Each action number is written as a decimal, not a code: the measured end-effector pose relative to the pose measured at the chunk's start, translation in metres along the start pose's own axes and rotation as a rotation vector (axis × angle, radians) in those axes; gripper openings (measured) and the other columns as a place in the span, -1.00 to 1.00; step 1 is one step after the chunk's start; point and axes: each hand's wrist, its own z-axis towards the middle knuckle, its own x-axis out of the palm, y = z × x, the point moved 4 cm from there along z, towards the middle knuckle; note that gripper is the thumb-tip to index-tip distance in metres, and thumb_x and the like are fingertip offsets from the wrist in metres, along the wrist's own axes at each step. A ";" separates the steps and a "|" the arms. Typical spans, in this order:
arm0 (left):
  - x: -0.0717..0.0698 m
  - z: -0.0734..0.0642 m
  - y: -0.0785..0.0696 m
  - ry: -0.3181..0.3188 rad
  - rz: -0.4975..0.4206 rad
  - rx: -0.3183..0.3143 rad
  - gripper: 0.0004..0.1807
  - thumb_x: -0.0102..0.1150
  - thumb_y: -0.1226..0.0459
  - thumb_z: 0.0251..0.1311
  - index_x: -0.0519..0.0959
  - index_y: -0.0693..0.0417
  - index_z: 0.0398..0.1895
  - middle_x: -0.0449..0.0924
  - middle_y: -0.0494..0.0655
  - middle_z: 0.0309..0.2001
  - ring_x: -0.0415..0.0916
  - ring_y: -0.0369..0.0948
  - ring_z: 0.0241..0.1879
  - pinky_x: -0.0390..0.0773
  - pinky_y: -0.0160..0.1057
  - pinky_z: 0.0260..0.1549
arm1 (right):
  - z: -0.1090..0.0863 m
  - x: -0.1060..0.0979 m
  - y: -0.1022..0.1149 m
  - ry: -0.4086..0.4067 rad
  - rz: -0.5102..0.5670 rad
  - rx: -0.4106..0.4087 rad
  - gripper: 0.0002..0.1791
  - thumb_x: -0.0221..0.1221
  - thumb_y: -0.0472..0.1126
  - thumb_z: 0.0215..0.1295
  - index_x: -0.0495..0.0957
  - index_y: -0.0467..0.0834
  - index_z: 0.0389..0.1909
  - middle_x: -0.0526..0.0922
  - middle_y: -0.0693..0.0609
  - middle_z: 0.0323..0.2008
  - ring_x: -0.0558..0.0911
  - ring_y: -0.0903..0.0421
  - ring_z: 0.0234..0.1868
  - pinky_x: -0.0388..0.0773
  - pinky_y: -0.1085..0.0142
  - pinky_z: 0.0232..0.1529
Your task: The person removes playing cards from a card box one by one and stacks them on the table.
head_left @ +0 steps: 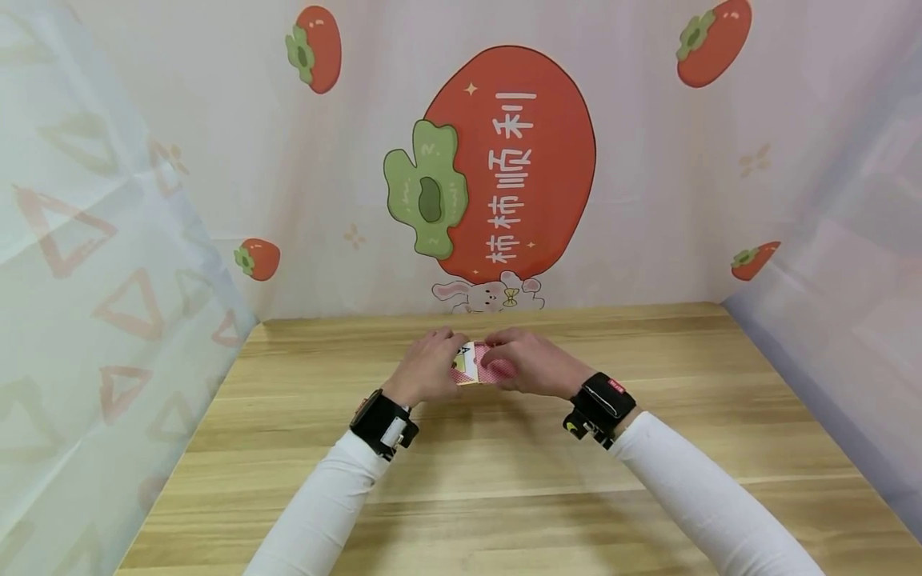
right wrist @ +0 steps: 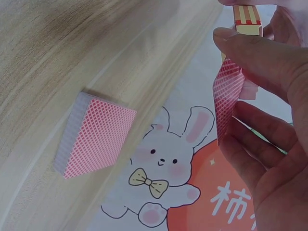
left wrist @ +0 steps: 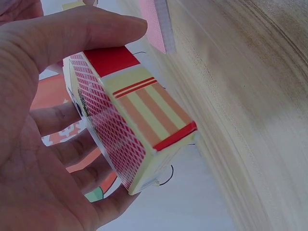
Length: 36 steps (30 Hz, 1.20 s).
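Observation:
My left hand (head_left: 430,366) holds a playing-card box (left wrist: 149,108), its thumb along the striped narrow side and its fingers against a broad face. That box has red lattice print, cream edges and a picture of an ace. At the box's other end, my right hand (head_left: 535,364) grips with thumb and fingers round a bent red-latticed panel (right wrist: 226,96). Whether this panel is the box's flap or a card, I cannot tell. On the tabletop below the hands lies a squared deck of playing cards (right wrist: 98,137), red-patterned back upward.
The hands are over the far part of a wooden table (head_left: 475,496). Behind it hangs a white cloth (head_left: 648,240) printed with red persimmons and a rabbit; more cloth hangs at both sides. Each wrist wears a black strap with a small camera.

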 end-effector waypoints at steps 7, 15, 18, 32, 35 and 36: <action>0.000 0.000 -0.001 0.006 -0.010 -0.003 -0.26 0.43 0.14 -0.32 0.43 0.00 0.09 0.39 -0.12 -0.13 0.32 -0.14 -0.15 0.36 -0.12 -0.18 | -0.001 -0.001 0.001 0.003 -0.021 -0.024 -0.56 0.35 0.07 -0.09 0.62 0.09 -0.10 0.48 0.03 0.06 0.43 0.11 0.04 0.35 0.28 0.03; 0.000 -0.001 -0.002 0.017 -0.020 0.000 -0.26 0.43 0.13 -0.32 0.43 0.01 0.10 0.38 -0.13 -0.15 0.32 -0.15 -0.13 0.35 -0.12 -0.17 | -0.002 0.001 -0.001 0.000 -0.025 -0.030 -0.55 0.36 0.05 -0.11 0.62 0.09 -0.11 0.49 0.03 0.03 0.44 0.09 0.01 0.36 0.26 0.02; 0.000 -0.001 -0.001 0.019 -0.025 -0.002 -0.25 0.42 0.13 -0.32 0.42 0.02 0.11 0.38 -0.13 -0.14 0.31 -0.15 -0.13 0.35 -0.13 -0.17 | -0.004 0.002 -0.003 -0.009 -0.029 -0.032 -0.57 0.35 0.05 -0.10 0.62 0.09 -0.11 0.49 0.02 0.01 0.45 0.09 0.00 0.36 0.27 0.01; 0.001 -0.004 0.007 -0.038 -0.043 -0.007 -0.25 0.43 0.14 -0.37 0.45 0.06 0.07 0.40 -0.10 -0.17 0.33 -0.14 -0.16 0.35 -0.13 -0.20 | -0.012 0.000 -0.013 -0.032 -0.008 -0.022 -0.62 0.33 0.01 -0.04 0.62 0.07 -0.12 0.48 0.01 -0.05 0.42 0.15 -0.10 0.39 0.33 -0.08; 0.001 -0.004 0.010 -0.042 -0.036 -0.021 -0.26 0.42 0.12 -0.39 0.46 0.04 0.05 0.41 -0.12 -0.16 0.33 -0.15 -0.16 0.34 -0.14 -0.17 | -0.015 -0.001 -0.017 -0.012 -0.003 0.018 -0.59 0.34 0.02 -0.06 0.62 0.08 -0.10 0.46 0.02 -0.02 0.41 0.14 -0.07 0.40 0.33 -0.08; 0.001 -0.004 0.011 -0.041 -0.035 -0.026 -0.26 0.42 0.12 -0.39 0.46 0.04 0.05 0.41 -0.12 -0.16 0.33 -0.15 -0.15 0.35 -0.14 -0.16 | -0.016 -0.001 -0.019 -0.008 -0.001 0.030 -0.58 0.34 0.01 -0.06 0.61 0.08 -0.09 0.46 0.02 -0.01 0.41 0.13 -0.06 0.40 0.32 -0.07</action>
